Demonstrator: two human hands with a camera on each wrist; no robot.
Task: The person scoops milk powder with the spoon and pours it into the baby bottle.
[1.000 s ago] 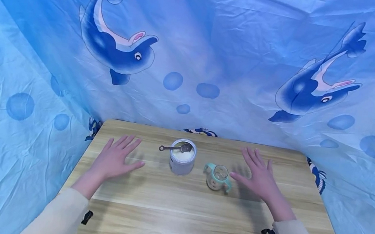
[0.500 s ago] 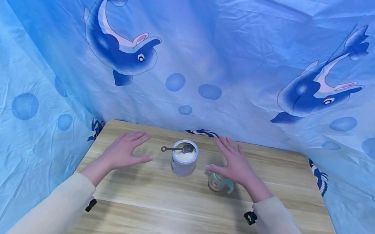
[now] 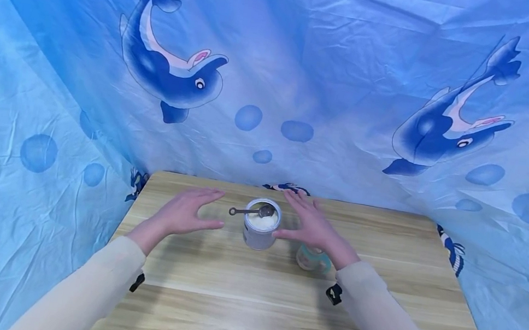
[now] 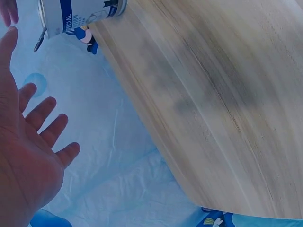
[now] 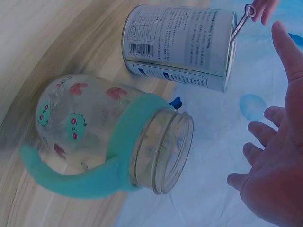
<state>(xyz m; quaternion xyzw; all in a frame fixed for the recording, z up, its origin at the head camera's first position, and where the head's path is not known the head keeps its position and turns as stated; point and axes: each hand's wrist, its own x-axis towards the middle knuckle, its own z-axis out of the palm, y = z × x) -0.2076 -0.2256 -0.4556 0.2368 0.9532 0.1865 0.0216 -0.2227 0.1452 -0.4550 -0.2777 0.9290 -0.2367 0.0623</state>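
Note:
A tin (image 3: 255, 239) of white powder stands uncovered on the table, with printed labels on its side. Across its rim lies a dark scoop (image 3: 266, 211), its ringed handle jutting out to the left. My left hand (image 3: 186, 211) is held to the left of the tin, fingers spread and holding nothing. On the other side my right hand (image 3: 310, 227) reaches over, thumb tip overlapping the tin's right edge in the head view. Below that hand stands a clear baby bottle (image 5: 78, 123) with teal handles and an open neck, partly hidden by the hand in the head view.
The wooden table (image 3: 226, 314) has its back edge just behind the tin. A blue curtain (image 3: 268, 50) printed with dolphins hangs behind and at both sides. Each sleeve has a small black device (image 3: 334, 293) near the wrist.
Both hands have moved inward toward the tin, the right one farther, passing over the baby bottle. Tin, scoop and bottle have stayed in place on the table.

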